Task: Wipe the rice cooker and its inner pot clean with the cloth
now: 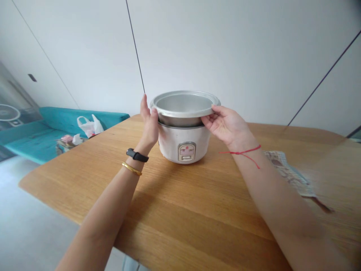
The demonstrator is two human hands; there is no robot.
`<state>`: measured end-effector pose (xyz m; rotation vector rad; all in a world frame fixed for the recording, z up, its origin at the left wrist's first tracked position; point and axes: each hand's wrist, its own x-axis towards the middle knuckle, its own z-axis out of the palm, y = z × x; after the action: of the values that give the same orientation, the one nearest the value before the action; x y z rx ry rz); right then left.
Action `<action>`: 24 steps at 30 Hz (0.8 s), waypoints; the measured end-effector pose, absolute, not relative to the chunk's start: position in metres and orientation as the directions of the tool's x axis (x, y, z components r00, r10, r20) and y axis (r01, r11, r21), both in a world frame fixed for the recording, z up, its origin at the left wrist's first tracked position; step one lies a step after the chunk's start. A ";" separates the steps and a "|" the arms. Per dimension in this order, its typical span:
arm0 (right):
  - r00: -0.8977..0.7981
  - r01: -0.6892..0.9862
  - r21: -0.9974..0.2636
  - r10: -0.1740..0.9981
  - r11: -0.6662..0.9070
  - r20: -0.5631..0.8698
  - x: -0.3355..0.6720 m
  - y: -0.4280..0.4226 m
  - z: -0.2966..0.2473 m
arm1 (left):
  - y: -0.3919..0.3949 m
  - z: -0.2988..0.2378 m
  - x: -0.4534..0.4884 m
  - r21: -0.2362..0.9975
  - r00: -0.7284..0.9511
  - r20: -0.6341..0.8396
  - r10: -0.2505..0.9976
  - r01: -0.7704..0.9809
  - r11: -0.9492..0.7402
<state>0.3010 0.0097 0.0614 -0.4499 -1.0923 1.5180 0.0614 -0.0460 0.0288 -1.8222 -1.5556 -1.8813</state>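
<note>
A white rice cooker (169,145) stands on the wooden table, its front panel and switch facing me. The silver inner pot (180,121) sits partly raised out of it, with its wide rim above the cooker's edge. At the pot's left side, my left hand (149,124) has its thumb by the rim and its fingers up along the outside. My right hand (229,126) grips the rim on the right, thumb on top and fingers beneath. The inside of the pot shows bare metal; its lower part is hidden in the cooker.
On the table's right lies a patterned cloth pouch (293,173) with a brown strap. A teal sofa (81,113) with a white plastic bag (91,127) is behind the table's left edge. White panels (225,45) rise behind the table.
</note>
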 end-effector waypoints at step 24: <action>-0.472 0.527 -0.114 0.402 0.842 0.785 0.307 -0.032 0.054 | -0.028 0.002 0.056 0.594 -0.302 0.782 0.545 0.628 -0.503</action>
<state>0.3070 -0.0323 0.0537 -0.6758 -2.1273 -0.1792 0.0565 -0.0283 0.0015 -1.8155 -1.5311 -1.9560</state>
